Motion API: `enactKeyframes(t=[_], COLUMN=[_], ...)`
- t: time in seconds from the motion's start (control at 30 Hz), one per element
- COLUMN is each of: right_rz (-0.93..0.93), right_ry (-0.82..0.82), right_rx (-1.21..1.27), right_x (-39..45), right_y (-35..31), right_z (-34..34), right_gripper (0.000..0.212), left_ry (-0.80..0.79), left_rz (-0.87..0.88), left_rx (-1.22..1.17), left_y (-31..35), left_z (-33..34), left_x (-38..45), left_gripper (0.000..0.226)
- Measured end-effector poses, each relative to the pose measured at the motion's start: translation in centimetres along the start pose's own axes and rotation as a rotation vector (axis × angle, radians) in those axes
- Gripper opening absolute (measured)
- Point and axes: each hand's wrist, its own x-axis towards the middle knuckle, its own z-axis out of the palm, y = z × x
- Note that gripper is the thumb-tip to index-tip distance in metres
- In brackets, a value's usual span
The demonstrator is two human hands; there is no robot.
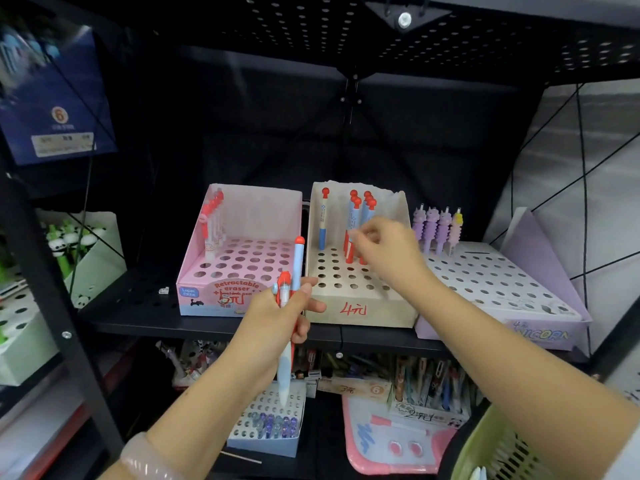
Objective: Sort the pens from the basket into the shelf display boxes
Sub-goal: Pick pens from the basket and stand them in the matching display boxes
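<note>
Over the beige box (360,303), right hand (384,251) pinching a red-and-blue pen (350,249) into a back-row hole, left hand (277,317) gripping two more pens (290,306) upright in reserve, basket (498,452) waiting lower right; next, probably seating it, then passing one across.

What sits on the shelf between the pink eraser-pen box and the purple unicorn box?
In the head view, the beige display box marked in red, holding red-capped pens; the right hand reaches into it.

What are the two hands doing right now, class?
Left hand: grips two pens, upright.
Right hand: fingers pinch a red pen standing in the beige box.
</note>
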Motion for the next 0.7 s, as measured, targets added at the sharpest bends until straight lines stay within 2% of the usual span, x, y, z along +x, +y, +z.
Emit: enactKeyframes(t=[0.03,0.1,0.17,0.27,0.37,0.47,0.57,0.7], right_rz=[0.012,-0.020,-0.077,-0.058,0.064,-0.034,-0.083,-0.097], right_ry=[-0.175,-0.461,-0.521,-0.374,-0.085,0.165,0.178,0.095], right_rx=[0.157,0.293,0.315,0.372,0.571,0.329,0.091,-0.060], right_x=[-0.8,-2.3,-3.1,-2.7,-0.8,1.0,1.5,1.5], right_y=[-0.9,-2.3,-2.7,-2.8,-2.5,-1.1,0.3,0.9], right_z=[0.3,1.1,1.7,1.7,0.0,-1.7,-1.8,-0.6], right_gripper=[0.015,0.015,0.020,0.021,0.019,0.013,0.010,0.010], left_ry=[-0.004,-0.015,-0.024,-0.031,-0.001,0.029,0.064,0.079], left_rz=[0.000,0.007,0.015,-0.029,-0.098,-0.118,-0.124,-0.171], left_rx=[0.001,0.006,0.011,-0.009,-0.036,0.044,0.043,-0.166], left_y=[0.0,-0.1,-0.2,-0.1,0.0,-0.2,-0.1,0.6], left_z=[0.1,0.4,0.6,0.2,-0.6,-1.1,-1.2,-1.3], left_x=[0.0,0.0,0.0,-0.1,-0.1,-0.1,0.1,-0.1], left_gripper=[0.015,0.013,0.013,0.013,0.015,0.020,0.019,0.014])
